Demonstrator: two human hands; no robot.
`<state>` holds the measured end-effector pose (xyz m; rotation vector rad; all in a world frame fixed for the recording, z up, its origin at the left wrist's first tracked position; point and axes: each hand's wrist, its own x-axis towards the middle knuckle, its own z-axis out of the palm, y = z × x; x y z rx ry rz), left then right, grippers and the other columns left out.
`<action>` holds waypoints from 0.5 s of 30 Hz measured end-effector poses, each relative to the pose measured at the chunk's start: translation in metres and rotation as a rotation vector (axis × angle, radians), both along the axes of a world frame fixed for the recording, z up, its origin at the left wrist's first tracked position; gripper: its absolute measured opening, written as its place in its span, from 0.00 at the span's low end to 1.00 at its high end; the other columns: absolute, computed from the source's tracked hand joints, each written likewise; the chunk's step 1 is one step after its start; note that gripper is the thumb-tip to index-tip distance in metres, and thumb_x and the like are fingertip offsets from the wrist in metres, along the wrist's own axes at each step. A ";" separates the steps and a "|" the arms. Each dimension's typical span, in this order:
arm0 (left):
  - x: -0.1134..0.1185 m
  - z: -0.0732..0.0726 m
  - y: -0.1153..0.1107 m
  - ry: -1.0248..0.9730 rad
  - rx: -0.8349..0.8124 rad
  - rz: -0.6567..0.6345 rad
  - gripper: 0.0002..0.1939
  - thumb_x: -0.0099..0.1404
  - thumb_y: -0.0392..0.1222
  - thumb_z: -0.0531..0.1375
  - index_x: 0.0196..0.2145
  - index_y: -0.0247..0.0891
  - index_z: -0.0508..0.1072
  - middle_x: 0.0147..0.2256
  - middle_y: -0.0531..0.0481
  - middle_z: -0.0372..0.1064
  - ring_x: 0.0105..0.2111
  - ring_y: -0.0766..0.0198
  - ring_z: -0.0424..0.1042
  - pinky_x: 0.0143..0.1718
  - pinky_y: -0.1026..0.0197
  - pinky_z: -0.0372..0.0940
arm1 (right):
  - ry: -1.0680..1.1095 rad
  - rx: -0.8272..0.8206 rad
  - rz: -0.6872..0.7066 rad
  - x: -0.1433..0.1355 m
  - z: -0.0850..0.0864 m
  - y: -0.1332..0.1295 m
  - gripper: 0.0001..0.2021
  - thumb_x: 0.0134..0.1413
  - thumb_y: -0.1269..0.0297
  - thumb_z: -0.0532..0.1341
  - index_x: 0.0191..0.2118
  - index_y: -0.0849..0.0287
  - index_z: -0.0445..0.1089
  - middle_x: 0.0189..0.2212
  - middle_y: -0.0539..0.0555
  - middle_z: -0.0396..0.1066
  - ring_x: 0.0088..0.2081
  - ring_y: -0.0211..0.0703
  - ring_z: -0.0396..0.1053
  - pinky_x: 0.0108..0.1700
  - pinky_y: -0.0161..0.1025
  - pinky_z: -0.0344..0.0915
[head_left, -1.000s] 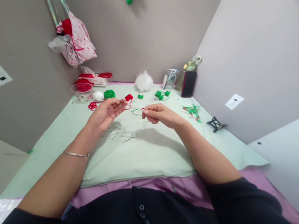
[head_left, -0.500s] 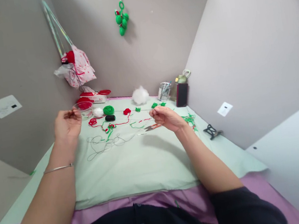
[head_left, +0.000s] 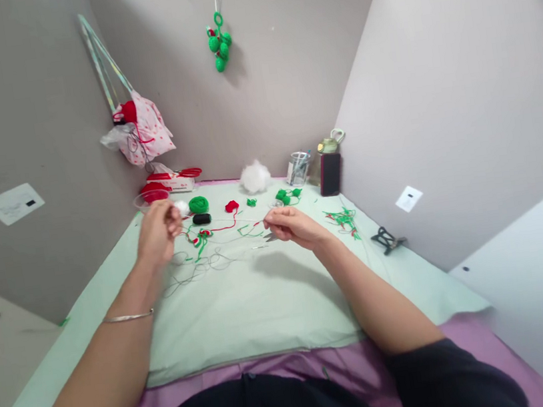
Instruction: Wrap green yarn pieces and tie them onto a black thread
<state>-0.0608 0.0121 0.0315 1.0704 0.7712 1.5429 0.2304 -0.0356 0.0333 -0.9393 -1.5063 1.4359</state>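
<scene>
My left hand (head_left: 158, 229) is raised over the left part of the table, its fingers pinched together and slightly blurred. Opposite it, my right hand (head_left: 292, 225) pinches a thin thread (head_left: 238, 220) that stretches across toward my left hand. Beneath the thread lie a black spool (head_left: 202, 219), a green yarn ball (head_left: 198, 205) and a small red and green crocheted piece (head_left: 202, 238). Loose dark thread (head_left: 203, 261) is tangled on the cloth. The snips (head_left: 270, 236) are partly hidden under my right hand, close to a thin needle-like tool (head_left: 259, 247).
White stuffing (head_left: 255, 177), a clear cup of pens (head_left: 298, 168), a bottle (head_left: 328, 144) and a phone (head_left: 331, 173) line the back. Green yarn scraps (head_left: 343, 220) and a black stand (head_left: 388, 239) lie right. A dotted bag (head_left: 147, 126) hangs at left.
My left hand has moved right, closer to my right hand, and the gap between them has narrowed. My right hand has shifted slightly left. The camera view has tilted a little.
</scene>
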 end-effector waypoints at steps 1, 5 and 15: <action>0.011 0.000 -0.007 0.077 -0.005 -0.109 0.09 0.59 0.42 0.62 0.31 0.38 0.65 0.21 0.60 0.56 0.16 0.76 0.48 0.16 0.69 0.43 | -0.023 -0.011 0.019 -0.004 -0.001 -0.001 0.15 0.53 0.54 0.65 0.29 0.63 0.70 0.13 0.44 0.58 0.18 0.28 0.45 0.22 0.33 0.39; 0.040 -0.007 -0.031 0.403 -0.022 -0.452 0.18 0.63 0.54 0.60 0.43 0.39 0.71 0.20 0.61 0.47 0.17 0.73 0.43 0.18 0.67 0.39 | -0.074 -0.041 0.062 -0.019 -0.006 -0.005 0.14 0.54 0.55 0.64 0.30 0.64 0.72 0.13 0.44 0.59 0.18 0.28 0.47 0.22 0.33 0.38; 0.037 -0.013 -0.025 0.479 -0.016 -0.407 0.15 0.57 0.53 0.65 0.32 0.38 0.78 0.16 0.59 0.46 0.17 0.72 0.43 0.19 0.63 0.38 | -0.082 -0.004 0.101 -0.015 -0.005 -0.005 0.21 0.57 0.46 0.60 0.31 0.63 0.71 0.14 0.44 0.58 0.18 0.30 0.46 0.22 0.34 0.40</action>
